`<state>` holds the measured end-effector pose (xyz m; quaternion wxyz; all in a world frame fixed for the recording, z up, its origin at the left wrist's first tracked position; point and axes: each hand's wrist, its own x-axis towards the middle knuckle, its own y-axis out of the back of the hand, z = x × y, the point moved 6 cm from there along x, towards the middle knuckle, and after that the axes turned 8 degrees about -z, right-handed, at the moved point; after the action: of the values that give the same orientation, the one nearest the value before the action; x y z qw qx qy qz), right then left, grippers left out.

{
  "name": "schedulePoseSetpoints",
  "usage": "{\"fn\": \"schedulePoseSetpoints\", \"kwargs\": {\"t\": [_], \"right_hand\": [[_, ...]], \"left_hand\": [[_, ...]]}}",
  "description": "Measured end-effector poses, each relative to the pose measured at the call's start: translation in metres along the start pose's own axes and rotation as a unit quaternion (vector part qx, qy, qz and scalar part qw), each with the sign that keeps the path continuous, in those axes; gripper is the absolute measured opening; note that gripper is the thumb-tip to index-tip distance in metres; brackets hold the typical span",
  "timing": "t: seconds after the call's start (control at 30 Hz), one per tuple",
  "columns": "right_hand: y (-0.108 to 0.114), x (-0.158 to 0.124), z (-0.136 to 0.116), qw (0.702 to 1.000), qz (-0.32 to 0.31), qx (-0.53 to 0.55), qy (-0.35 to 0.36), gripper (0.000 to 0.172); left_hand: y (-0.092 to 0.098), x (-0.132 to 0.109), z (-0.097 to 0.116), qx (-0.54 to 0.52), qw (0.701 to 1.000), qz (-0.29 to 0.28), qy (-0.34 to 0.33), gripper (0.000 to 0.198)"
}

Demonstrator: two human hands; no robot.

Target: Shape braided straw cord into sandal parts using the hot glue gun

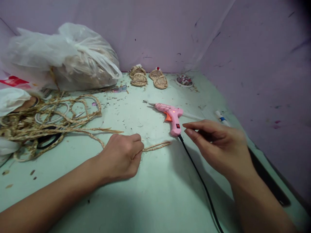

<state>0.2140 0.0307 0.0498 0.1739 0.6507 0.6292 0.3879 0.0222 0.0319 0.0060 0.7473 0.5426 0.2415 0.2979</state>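
Observation:
My left hand [123, 153] is closed around a braided straw cord [156, 146], pressed low over the table. A doubled length of the cord sticks out to the right of the fist, and the part inside the fingers is hidden. My right hand [216, 145] hovers to the right, thumb and index fingertips close together with a slight gap and nothing seen between them. Just left of those fingertips lies a pink glue gun [173, 118] with an orange trigger, its nozzle pointing left. A lit spot shows on its body, and a clear glue stick extends from its back.
Loose braided cord [60, 126] is heaped at left around scissors [48, 137]. Behind stand a stuffed plastic bag [85, 61], two small woven slippers [139, 77] and a small dish [184, 81]. A black cable [196, 174] runs toward me; a dark flat object [269, 178] lies right.

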Motion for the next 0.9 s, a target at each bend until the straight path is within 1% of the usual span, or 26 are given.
{"fn": "schedulePoseSetpoints", "kwargs": {"t": [0.03, 0.1, 0.17, 0.23, 0.27, 0.3, 0.33, 0.4, 0.43, 0.47, 0.5, 0.53, 0.6, 0.67, 0.9], "right_hand": [[0.0, 0.001, 0.004, 1.0, -0.008, -0.011, -0.013, 0.012], [-0.006, 0.001, 0.01, 0.998, -0.043, -0.022, -0.031, 0.013], [-0.013, 0.0, 0.013, 0.996, -0.074, -0.024, -0.04, 0.014], [-0.019, -0.002, 0.011, 0.995, -0.091, -0.017, -0.035, 0.015], [-0.021, -0.002, 0.009, 0.995, -0.096, -0.013, -0.027, 0.016], [-0.023, -0.003, 0.006, 0.995, -0.1, -0.01, -0.018, 0.016], [-0.025, -0.004, 0.004, 0.994, -0.107, -0.009, -0.01, 0.017], [-0.028, -0.004, 0.0, 0.993, -0.117, -0.01, -0.003, 0.018], [-0.029, -0.005, -0.001, 0.993, -0.12, -0.01, -0.003, 0.018], [-0.03, -0.005, -0.001, 0.993, -0.122, -0.007, -0.004, 0.018], [-0.031, -0.005, -0.001, 0.992, -0.123, -0.004, -0.005, 0.018], [-0.031, -0.006, 0.0, 0.992, -0.124, -0.002, -0.006, 0.018], [-0.033, -0.006, 0.001, 0.992, -0.126, 0.002, -0.008, 0.019], [-0.033, -0.006, 0.002, 0.992, -0.124, 0.004, -0.011, 0.018], [-0.035, -0.006, 0.003, 0.992, -0.125, 0.009, -0.015, 0.018]], "left_hand": [[0.0, 0.0, -0.001, -0.005, 1.0, 0.001, 0.006, 0.018], [-0.001, -0.001, -0.001, -0.019, 1.0, 0.007, 0.017, 0.018], [0.0, -0.001, -0.002, -0.057, 0.998, 0.007, 0.027, 0.017], [0.001, 0.0, -0.007, -0.143, 0.988, -0.012, 0.057, 0.014], [0.0, 0.001, -0.012, -0.209, 0.974, -0.031, 0.082, 0.013], [-0.002, 0.001, -0.017, -0.288, 0.949, -0.057, 0.114, 0.011], [-0.005, 0.0, -0.022, -0.37, 0.913, -0.082, 0.15, 0.01], [-0.011, -0.002, -0.03, -0.516, 0.821, -0.117, 0.213, 0.01], [-0.012, -0.003, -0.034, -0.568, 0.78, -0.123, 0.234, 0.011], [-0.013, -0.003, -0.037, -0.603, 0.748, -0.121, 0.247, 0.012], [-0.012, -0.004, -0.039, -0.627, 0.727, -0.116, 0.254, 0.012], [-0.012, -0.004, -0.041, -0.643, 0.714, -0.111, 0.254, 0.012], [-0.011, -0.004, -0.042, -0.66, 0.701, -0.108, 0.248, 0.011], [-0.011, -0.004, -0.042, -0.667, 0.695, -0.107, 0.245, 0.01], [-0.01, -0.003, -0.04, -0.669, 0.695, -0.108, 0.241, 0.009]]}}
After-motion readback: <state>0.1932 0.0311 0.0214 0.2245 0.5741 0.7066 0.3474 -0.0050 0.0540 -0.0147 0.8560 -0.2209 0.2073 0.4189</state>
